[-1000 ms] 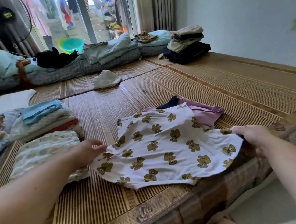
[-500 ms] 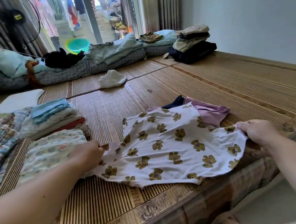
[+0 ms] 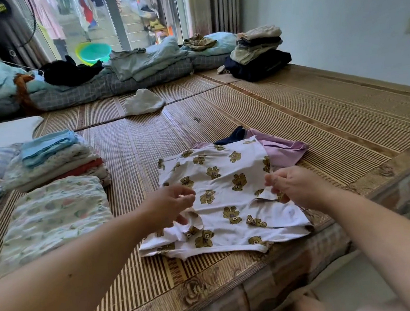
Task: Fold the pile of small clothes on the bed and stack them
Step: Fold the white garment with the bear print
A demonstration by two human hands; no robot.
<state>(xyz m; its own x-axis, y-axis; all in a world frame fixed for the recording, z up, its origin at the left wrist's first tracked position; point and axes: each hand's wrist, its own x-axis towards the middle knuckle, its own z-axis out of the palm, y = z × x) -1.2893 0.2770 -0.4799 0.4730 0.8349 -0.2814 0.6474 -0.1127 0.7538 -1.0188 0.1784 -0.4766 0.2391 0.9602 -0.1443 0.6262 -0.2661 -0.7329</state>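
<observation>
A small white shirt with brown bears (image 3: 223, 178) lies on the bamboo mat (image 3: 297, 125) near the bed's front edge. Its two sides are folded in over the middle. My left hand (image 3: 171, 204) pinches the left fold, and my right hand (image 3: 293, 186) pinches the right fold. Under the shirt's far end lie a lilac garment (image 3: 283, 148) and a dark navy one (image 3: 232, 136). At the left stand a folded stack topped with light blue (image 3: 55, 161) and a folded floral piece (image 3: 53, 214).
A crumpled white cloth (image 3: 144, 102) lies mid-mat. A stack of beige and dark clothes (image 3: 256, 51) stands at the back right by the wall. Bedding and a black garment (image 3: 71, 72) line the far side. The bed edge (image 3: 263, 283) drops off in front.
Both hands moved inward from the shirt's outer edges, bringing the left and right sides over the middle. The shirt is now narrower.
</observation>
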